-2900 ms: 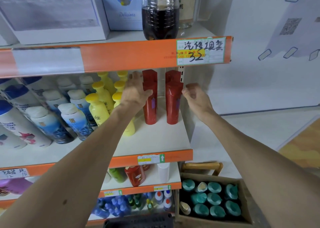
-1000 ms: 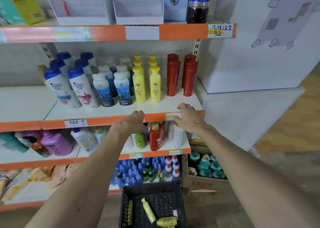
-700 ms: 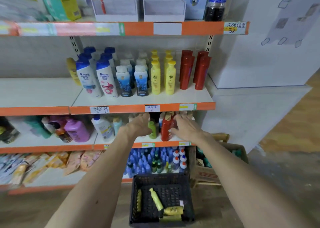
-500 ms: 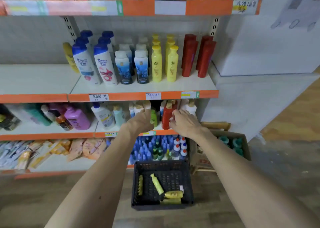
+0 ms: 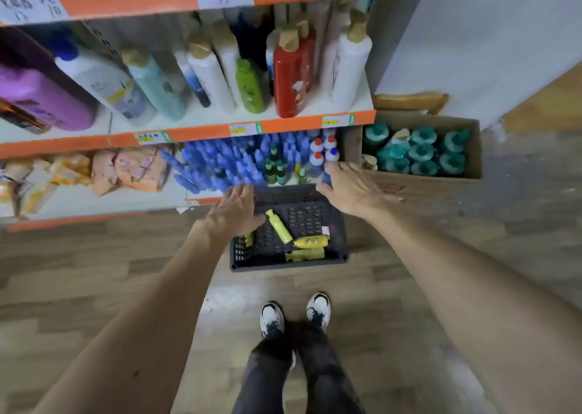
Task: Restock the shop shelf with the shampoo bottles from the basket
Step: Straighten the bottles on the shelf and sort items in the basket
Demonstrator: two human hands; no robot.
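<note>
A black plastic basket [image 5: 338, 231] stands on the floor against the shelf unit. Several yellow shampoo bottles lie flat inside it: one slanted [image 5: 279, 226], one with a label [image 5: 311, 241], one along the near wall [image 5: 305, 254], and one partly hidden under my left wrist [image 5: 248, 239]. My left hand [image 5: 235, 212] hovers over the basket's left side, fingers spread, holding nothing. My right hand [image 5: 350, 190] is open above the basket's far right corner, also empty.
The shelf board [image 5: 201, 131] above holds mixed upright bottles, among them a red one [image 5: 291, 76]. Small blue bottles [image 5: 233, 164] crowd the bottom shelf behind the basket. A cardboard box [image 5: 422, 179] of teal-capped bottles sits right of it. My shoes [image 5: 294, 316] stand on wood flooring.
My view has tilted down from the shampoo shelf to the floor. Both empty hands have dropped from the shelf level down over the basket.
</note>
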